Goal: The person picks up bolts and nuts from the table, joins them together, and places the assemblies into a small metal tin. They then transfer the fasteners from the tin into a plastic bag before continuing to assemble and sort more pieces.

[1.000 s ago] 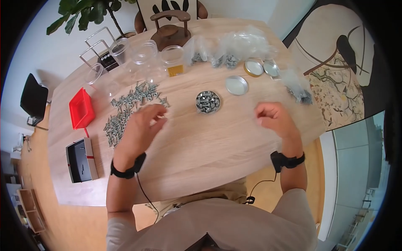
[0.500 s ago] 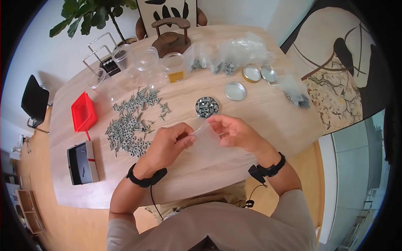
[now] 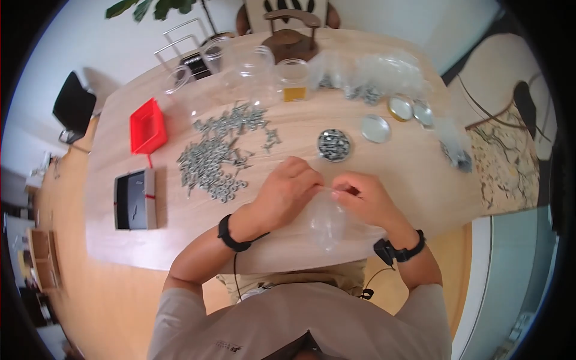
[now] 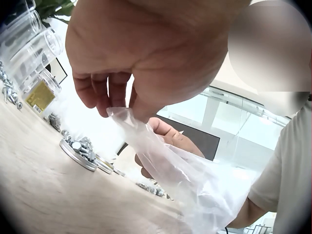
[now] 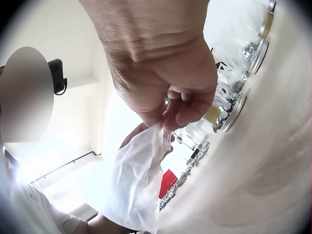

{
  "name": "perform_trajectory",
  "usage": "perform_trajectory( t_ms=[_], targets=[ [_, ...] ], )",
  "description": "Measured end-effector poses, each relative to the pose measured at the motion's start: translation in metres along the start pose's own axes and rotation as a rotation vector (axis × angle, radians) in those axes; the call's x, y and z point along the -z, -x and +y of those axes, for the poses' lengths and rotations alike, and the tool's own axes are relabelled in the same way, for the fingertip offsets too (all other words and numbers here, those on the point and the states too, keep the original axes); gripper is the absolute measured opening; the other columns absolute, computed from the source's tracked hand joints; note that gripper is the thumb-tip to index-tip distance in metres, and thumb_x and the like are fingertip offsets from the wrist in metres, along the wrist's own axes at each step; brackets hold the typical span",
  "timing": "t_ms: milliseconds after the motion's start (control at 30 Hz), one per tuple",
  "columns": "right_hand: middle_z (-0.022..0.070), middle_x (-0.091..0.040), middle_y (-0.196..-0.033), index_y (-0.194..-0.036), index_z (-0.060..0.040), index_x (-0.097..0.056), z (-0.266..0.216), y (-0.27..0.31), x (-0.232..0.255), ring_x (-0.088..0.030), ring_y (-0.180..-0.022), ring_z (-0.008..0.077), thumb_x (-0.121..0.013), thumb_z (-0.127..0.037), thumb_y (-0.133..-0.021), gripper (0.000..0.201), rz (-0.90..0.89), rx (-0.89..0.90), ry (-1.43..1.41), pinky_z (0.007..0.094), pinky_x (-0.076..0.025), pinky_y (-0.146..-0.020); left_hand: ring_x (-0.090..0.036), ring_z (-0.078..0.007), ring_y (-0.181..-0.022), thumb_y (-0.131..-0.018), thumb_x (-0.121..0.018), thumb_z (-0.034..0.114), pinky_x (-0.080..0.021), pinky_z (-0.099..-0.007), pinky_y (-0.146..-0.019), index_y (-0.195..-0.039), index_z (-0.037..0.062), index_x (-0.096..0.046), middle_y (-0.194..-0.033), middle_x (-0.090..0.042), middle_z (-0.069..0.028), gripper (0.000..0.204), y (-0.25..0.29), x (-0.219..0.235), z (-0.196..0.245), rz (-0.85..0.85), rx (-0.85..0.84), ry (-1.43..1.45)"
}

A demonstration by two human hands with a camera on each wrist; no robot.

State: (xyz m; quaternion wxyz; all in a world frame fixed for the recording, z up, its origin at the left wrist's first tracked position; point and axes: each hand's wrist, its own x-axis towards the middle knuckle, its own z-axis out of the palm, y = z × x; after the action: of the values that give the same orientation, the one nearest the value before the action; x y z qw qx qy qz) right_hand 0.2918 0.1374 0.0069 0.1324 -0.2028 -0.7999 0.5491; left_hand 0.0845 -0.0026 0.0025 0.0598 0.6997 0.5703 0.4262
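Observation:
A clear plastic bag [image 3: 327, 228] hangs between my two hands, over the near part of the table. My left hand [image 3: 285, 195] pinches one side of its top edge, while my right hand [image 3: 367, 201] pinches the other side between thumb and fingers. In the left wrist view the bag [image 4: 190, 180] droops from the fingertips, creased and see-through. The right wrist view shows its mouth edge gathered at the fingers of the right hand [image 5: 161, 83]. Just beyond the hands sits a round metal lid [image 3: 350, 151] filled with bolts [image 3: 333, 144].
Loose screws and nuts [image 3: 216, 159] spread at left, near a red tray [image 3: 148, 127] and a grey box [image 3: 151, 207]. Clear jars [image 3: 293, 75] and filled plastic bags [image 3: 390, 75] line the back. A bare lid [image 3: 375, 128] lies right of the bolts.
Both hands have come together from apart at the table's sides. A plastic bag now hangs between them, its top pinched by each hand. The head view has turned slightly.

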Motion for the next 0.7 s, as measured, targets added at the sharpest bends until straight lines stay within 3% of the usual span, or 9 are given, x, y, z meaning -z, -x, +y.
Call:
perform_trajectory(
  t_ms=[200, 300, 367, 467, 600, 667, 700],
  targets=[
    [0.0044, -0.067, -0.079, -0.095, 0.0000, -0.074, -0.020, 0.009, 0.028, -0.059, -0.069, 0.0096, -0.079, -0.012, -0.094, 0.013, -0.181, 0.088, 0.139, 0.0277, -0.048, -0.064, -0.065, -0.0289, -0.114, -0.085, -0.081, 0.004, -0.054, -0.0457, -0.100, -0.105, 0.0075, -0.071, -0.098, -0.070, -0.0062, 0.023, 0.001, 0.003, 0.015, -0.019, -0.233, -0.018],
    [0.0055, -0.069, -0.081, -0.093, 0.0002, -0.075, -0.011, 0.019, 0.034, -0.060, -0.068, 0.0112, -0.080, -0.010, -0.092, 0.012, -0.025, 0.065, 0.077, 0.0286, -0.049, -0.062, -0.065, -0.0292, -0.117, -0.086, -0.081, 0.005, -0.053, -0.0454, -0.105, -0.106, 0.0076, -0.070, -0.099, -0.070, -0.0066, 0.023, 0.001, 0.005, 0.022, -0.053, -0.341, -0.104],
    [0.0071, -0.070, -0.084, -0.094, 0.0003, -0.076, -0.030, 0.024, 0.028, -0.061, -0.066, 0.0124, -0.080, -0.009, -0.091, 0.011, 0.140, 0.030, 0.235, 0.0287, -0.050, -0.062, -0.065, -0.0300, -0.119, -0.087, -0.079, 0.005, -0.052, -0.0456, -0.108, -0.108, 0.0072, -0.070, -0.100, -0.071, -0.0066, 0.022, 0.000, 0.001, 0.029, -0.087, -0.372, -0.133],
    [0.0089, -0.072, -0.090, -0.098, 0.0000, -0.077, -0.039, 0.030, 0.036, -0.062, -0.065, 0.0138, -0.080, -0.006, -0.090, 0.010, 0.496, 0.098, 0.476, 0.0292, -0.052, -0.061, -0.066, -0.0325, -0.116, -0.093, -0.073, 0.008, -0.055, -0.0455, -0.103, -0.116, 0.0070, -0.069, -0.101, -0.072, -0.0095, 0.023, -0.008, -0.008, 0.034, 0.096, -0.189, 0.114],
    [0.0100, -0.074, -0.101, -0.104, -0.0007, -0.077, -0.037, 0.015, 0.062, -0.066, -0.068, 0.0145, -0.079, 0.001, -0.089, 0.015, 0.880, 0.282, 0.606, 0.0288, -0.055, -0.063, -0.070, -0.0379, -0.105, -0.097, -0.068, 0.010, -0.058, -0.0472, -0.090, -0.125, 0.0084, -0.067, -0.101, -0.073, -0.0146, 0.028, -0.021, -0.012, 0.005, -0.131, 0.174, -0.134],
    [0.0098, -0.074, -0.105, -0.106, -0.0005, -0.077, -0.025, 0.007, 0.069, -0.069, -0.072, 0.0149, -0.079, 0.003, -0.089, 0.018, 0.906, 0.319, 0.593, 0.0289, -0.056, -0.065, -0.072, -0.0395, -0.097, -0.099, -0.065, 0.012, -0.058, -0.0484, -0.083, -0.123, 0.0090, -0.067, -0.099, -0.073, -0.0168, 0.024, -0.021, -0.027, -0.009, -0.340, 0.296, -0.232],
    [0.0097, -0.074, -0.108, -0.107, -0.0004, -0.077, -0.019, 0.002, 0.071, -0.070, -0.074, 0.0151, -0.078, 0.004, -0.088, 0.020, 0.917, 0.338, 0.585, 0.0289, -0.057, -0.066, -0.073, -0.0394, -0.095, -0.099, -0.064, 0.011, -0.059, -0.0487, -0.081, -0.121, 0.0087, -0.067, -0.098, -0.073, -0.0169, 0.022, -0.022, -0.034, -0.015, -0.344, 0.263, -0.266]
  ],
)
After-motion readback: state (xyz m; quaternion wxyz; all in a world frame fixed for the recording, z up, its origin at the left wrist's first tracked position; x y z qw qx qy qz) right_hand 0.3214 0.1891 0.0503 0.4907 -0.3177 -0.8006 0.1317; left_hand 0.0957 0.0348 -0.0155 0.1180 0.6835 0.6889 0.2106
